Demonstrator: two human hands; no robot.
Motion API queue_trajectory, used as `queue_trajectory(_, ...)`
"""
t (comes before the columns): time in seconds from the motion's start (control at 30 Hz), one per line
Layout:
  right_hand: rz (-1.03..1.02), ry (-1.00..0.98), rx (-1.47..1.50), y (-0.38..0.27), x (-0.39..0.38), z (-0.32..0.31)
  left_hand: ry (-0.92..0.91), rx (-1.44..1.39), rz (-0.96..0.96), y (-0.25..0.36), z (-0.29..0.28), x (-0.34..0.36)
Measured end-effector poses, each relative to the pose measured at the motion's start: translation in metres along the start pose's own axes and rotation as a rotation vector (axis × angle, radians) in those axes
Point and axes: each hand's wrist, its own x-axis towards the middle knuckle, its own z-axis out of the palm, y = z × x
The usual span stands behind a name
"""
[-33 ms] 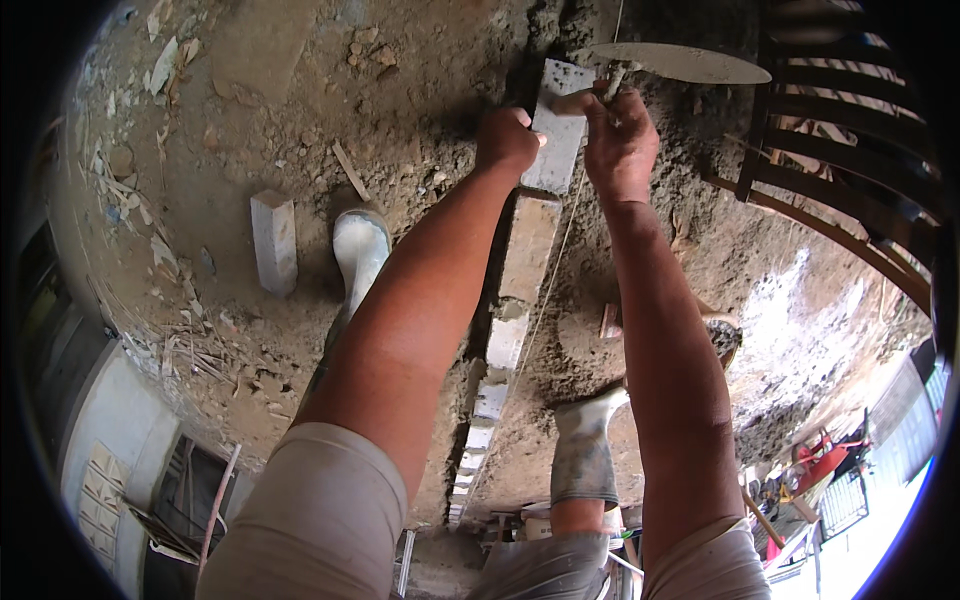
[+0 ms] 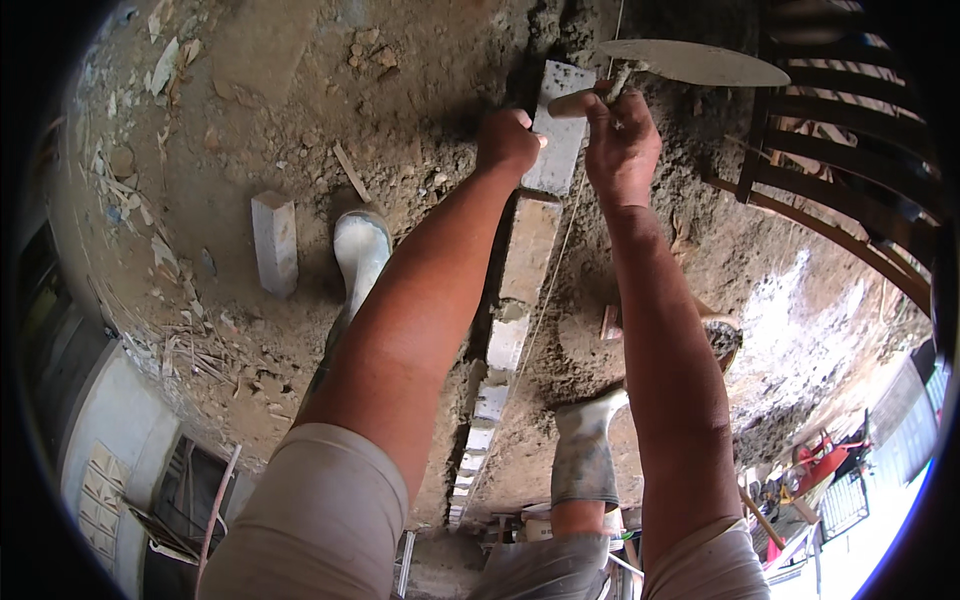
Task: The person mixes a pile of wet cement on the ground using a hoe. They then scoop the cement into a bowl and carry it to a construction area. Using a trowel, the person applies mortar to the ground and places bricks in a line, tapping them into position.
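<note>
Left hand: we curl it (image 2: 508,142) against the brick's left edge; how firmly it grips, we cannot tell.
Right hand: we grasp (image 2: 622,150) the trowel (image 2: 705,63) by its handle, blade toward the right.
Brick: it (image 2: 552,155) lies at the far end of our row (image 2: 530,245).
In the way: a string (image 2: 548,290) along the row's right side.
Around: a loose block (image 2: 275,245) left, slatted wood (image 2: 835,112) right.
Ground: rough brown soil (image 2: 430,50), strewn with rubble.
Edges: pale wall (image 2: 118,405) lower left.

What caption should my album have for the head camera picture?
Left hand at a pale block's edge, right hand gripping a trowel.
</note>
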Motion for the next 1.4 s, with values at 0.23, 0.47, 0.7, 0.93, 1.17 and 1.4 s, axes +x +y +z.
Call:
queue_trajectory(0.23,0.03,-0.018,-0.168,0.003,-0.002,0.0,0.05,-0.049,0.019,0.006,0.003,0.002)
queue_trajectory(0.47,0.057,-0.006,0.12,-0.032,-0.047,-0.05,0.179,0.028,0.05,-0.011,-0.015,-0.042)
queue_trajectory(0.7,0.444,-0.181,-0.157,-0.055,-0.219,-0.216,-0.423,0.168,-0.119,0.003,-0.052,-0.249)
queue_trajectory(0.93,0.828,-0.186,-0.388,-0.065,-0.358,-0.346,-0.745,-0.037,-0.117,0.066,-0.071,-0.423)
queue_trajectory(1.17,0.979,-0.282,-0.638,-0.063,-0.363,-0.391,-0.743,0.069,0.012,0.043,-0.006,-0.449)
queue_trajectory(1.4,1.213,-0.448,-0.709,-0.065,-0.366,-0.387,-0.813,0.175,-0.093,0.03,0.009,-0.434)
